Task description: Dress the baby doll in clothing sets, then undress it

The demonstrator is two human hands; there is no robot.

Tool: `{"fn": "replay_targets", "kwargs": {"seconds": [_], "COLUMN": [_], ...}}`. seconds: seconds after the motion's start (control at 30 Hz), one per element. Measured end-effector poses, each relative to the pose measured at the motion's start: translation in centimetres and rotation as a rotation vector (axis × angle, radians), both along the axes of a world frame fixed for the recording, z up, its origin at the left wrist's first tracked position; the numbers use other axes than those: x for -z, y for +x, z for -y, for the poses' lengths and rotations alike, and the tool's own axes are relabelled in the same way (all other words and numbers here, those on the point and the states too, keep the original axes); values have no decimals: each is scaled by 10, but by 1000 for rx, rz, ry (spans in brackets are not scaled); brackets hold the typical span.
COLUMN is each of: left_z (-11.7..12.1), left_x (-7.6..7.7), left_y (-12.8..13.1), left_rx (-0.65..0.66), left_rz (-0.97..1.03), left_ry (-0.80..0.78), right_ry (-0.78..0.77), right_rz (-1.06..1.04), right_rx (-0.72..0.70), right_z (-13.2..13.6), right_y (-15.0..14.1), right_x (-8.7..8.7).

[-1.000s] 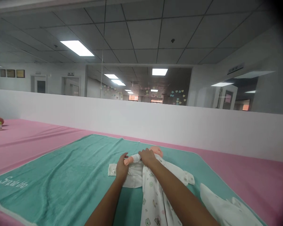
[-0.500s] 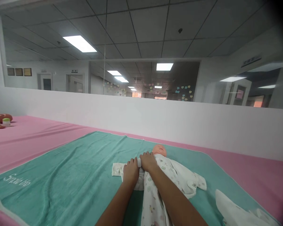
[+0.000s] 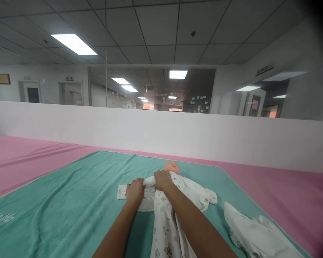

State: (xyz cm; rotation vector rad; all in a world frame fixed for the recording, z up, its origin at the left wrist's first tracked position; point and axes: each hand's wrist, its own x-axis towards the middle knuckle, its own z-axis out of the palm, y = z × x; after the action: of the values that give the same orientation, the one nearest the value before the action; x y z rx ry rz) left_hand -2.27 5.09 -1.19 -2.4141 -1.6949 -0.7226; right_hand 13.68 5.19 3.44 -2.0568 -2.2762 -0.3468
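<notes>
half a second ago the left hand [image 3: 135, 191] sat closer to the right one and the doll's left sleeve was mostly covered; now it has slid out toward 9 o'clock along that sleeve, and the small things at the far left of the pink surface have gone out of view. nearest, at 6 o'clock, two forearms run up from the bottom edge, which cuts them off. one printed white romper [image 3: 167, 229] lies along them, its legs cut off below. at 4 o'clock one crumpled white cloth [image 3: 251, 233] lies on the one green towel [image 3: 70, 200], partly cut off. the left hand is curled down on the sleeve, gripping it. the right hand [image 3: 163, 180] is closed over the doll's shoulder, hiding it. one doll [image 3: 171, 167] lies at centre, head toward 12 o'clock, its face too small to make out. the towel covers a pink mat [image 3: 285, 193]; behind it stands a white wall [image 3: 161, 136].
</notes>
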Motion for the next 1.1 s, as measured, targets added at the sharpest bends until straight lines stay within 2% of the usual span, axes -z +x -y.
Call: {"fn": "replay_targets", "kwargs": {"seconds": [0.17, 0.33, 0.53, 0.6, 0.7, 0.77, 0.87, 0.97, 1.1], "left_z": [0, 0, 5, 7, 8, 7, 7, 7, 10], "left_x": [1, 2, 4, 4, 2, 1, 0, -2, -4], "left_y": [-4, -3, 1, 2, 3, 4, 6, 8, 10], "left_rx": [27, 12, -22, -28, -41, -49, -51, -56, -72], "left_rz": [1, -35, -30, -22, -18, -20, -22, -25, -40], "left_ry": [6, -10, -30, -50, -74, -68, -58, -56, -45], "right_ry": [-22, -42, 43, 85, 181, 235, 234, 189, 176], "right_rz": [-54, -132, -278, -332, -411, -387, -334, -361, -375], "right_rx": [18, 2, -70, -74, -34, 29, 170, 307, 371], "right_z": [-1, 5, 25, 40, 70, 91, 113, 121, 119], "right_y": [6, 27, 53, 69, 106, 135, 174, 195, 197], "right_x": [-2, -9, -8, 0, 23, 42, 66, 75, 74]}}
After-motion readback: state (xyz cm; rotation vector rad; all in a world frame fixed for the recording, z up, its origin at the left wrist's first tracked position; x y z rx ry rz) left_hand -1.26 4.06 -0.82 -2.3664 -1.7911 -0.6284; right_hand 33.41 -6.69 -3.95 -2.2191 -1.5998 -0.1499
